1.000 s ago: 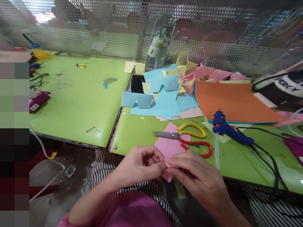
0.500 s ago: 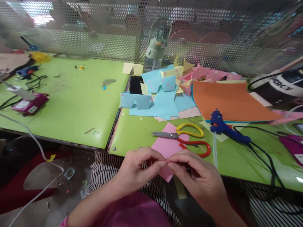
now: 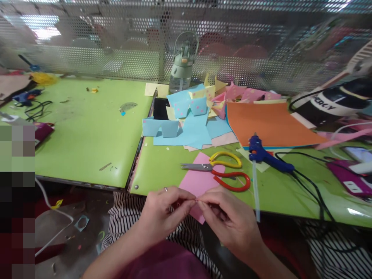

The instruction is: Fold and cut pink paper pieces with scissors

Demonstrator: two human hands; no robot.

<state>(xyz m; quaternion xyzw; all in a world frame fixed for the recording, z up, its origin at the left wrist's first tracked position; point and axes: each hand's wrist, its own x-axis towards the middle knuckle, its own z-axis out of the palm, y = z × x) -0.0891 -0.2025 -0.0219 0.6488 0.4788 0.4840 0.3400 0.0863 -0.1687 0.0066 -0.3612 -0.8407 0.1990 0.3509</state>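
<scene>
My left hand (image 3: 164, 211) and my right hand (image 3: 232, 219) meet at the table's front edge, fingertips pinched together. Between them is a tiny pink piece (image 3: 197, 200), mostly covered by the fingers. A pink paper sheet (image 3: 199, 178) lies just behind and under the fingertips, its near corner past the table edge. Across that sheet rest scissors (image 3: 207, 167) with one yellow and one red handle. To the right of my right hand, a blue glue gun (image 3: 270, 158) lies on the table with a translucent glue stick (image 3: 255, 190) sticking out toward me.
Blue paper pieces (image 3: 188, 133), some dotted pink, lie behind the scissors beside a black phone (image 3: 161, 109). Orange sheets (image 3: 264, 122) are stacked at right. A green bottle (image 3: 182, 69) stands against the perforated metal screen (image 3: 116, 46). Cables (image 3: 319, 197) trail off the right side.
The view has shifted slightly, so the table things appear farther left. Both hands keep their pinch together, with the small pink piece now less visible.
</scene>
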